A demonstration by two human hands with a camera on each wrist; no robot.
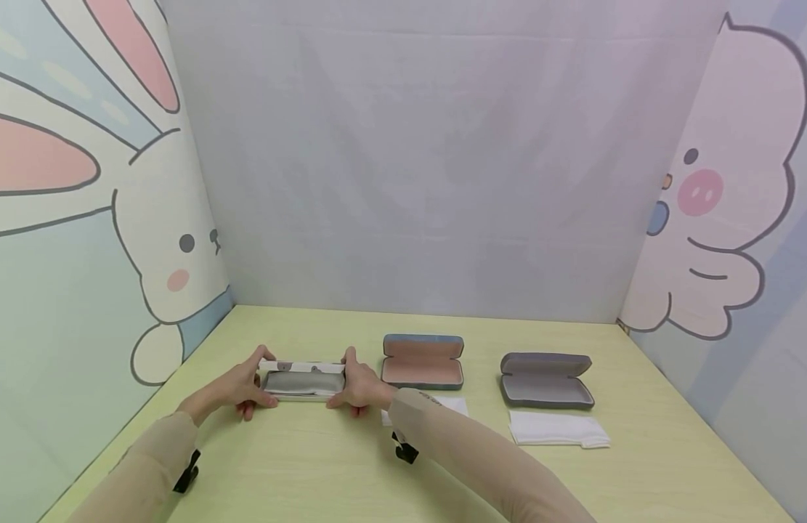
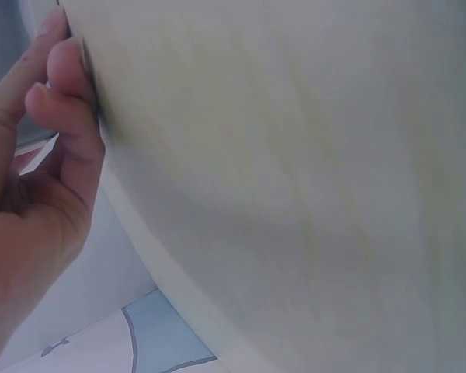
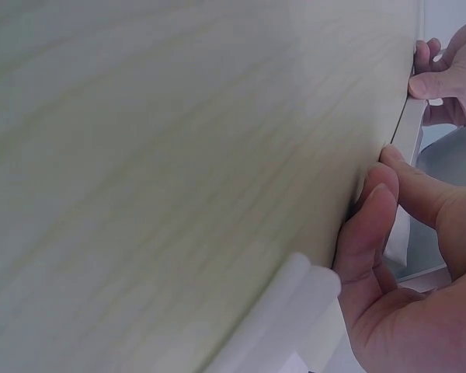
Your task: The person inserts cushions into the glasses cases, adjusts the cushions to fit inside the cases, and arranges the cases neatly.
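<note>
On the left part of the table lies an eyeglass case [image 1: 303, 383] with a grey interior and a white upper edge bearing small grey prints. My left hand [image 1: 238, 385] grips its left end, thumb at the front edge and a finger at the back. The right hand [image 1: 362, 385] holds the opposite end in much the same way. In the right wrist view, the thumb and fingers of my right hand [image 3: 431, 249] are at the case's front edge [image 3: 408, 132]. The left wrist view shows my left hand [image 2: 50, 171] with curled fingers beside the case.
An opened eyeglass case with pink lining [image 1: 423, 372] stands right of my hands, and a grey opened case [image 1: 548, 392] stands farther right. Folded white cloths lie in front of them, one [image 1: 558, 428] in full view, the other [image 1: 457, 405] partly behind my right forearm.
</note>
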